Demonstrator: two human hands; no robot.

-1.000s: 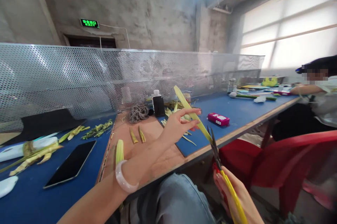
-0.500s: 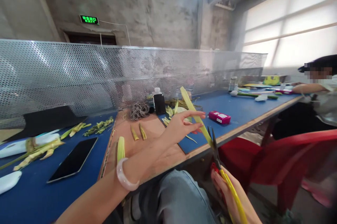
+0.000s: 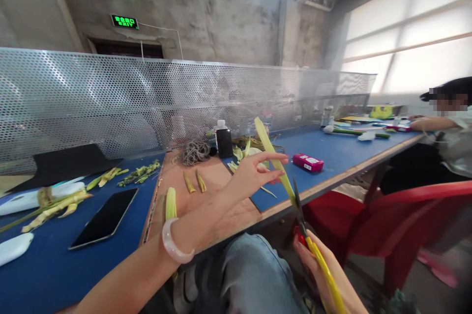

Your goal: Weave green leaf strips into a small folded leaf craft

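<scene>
A long pale-green strip of leaf or husk (image 3: pixel 264 138) slants upward between the fingers of my left hand (image 3: pixel 254 171), which pinches it above the table's front edge. My right hand (image 3: pixel 320 265) grips scissors (image 3: pixel 317 250) with yellow and red handles. Their blades point up and sit at the strip's lower end, nearly together. Two small folded leaf pieces (image 3: pixel 201 181) lie on the brown board (image 3: pixel 221 208). Another pale-green strip (image 3: pixel 170 203) is partly hidden behind my left forearm.
A magenta box (image 3: pixel 308 162) lies right of my left hand. Grey cord (image 3: pixel 195 152), a black phone (image 3: pixel 223 142) and dried plant pieces line the back. A larger phone (image 3: pixel 105 218) lies left. A red chair (image 3: pixel 401 220) and another person (image 3: pixel 448 132) are at right.
The scissor blades have drawn closer together at the strip's lower end. My left hand keeps its pinch on the strip. The camera view has shifted slightly.
</scene>
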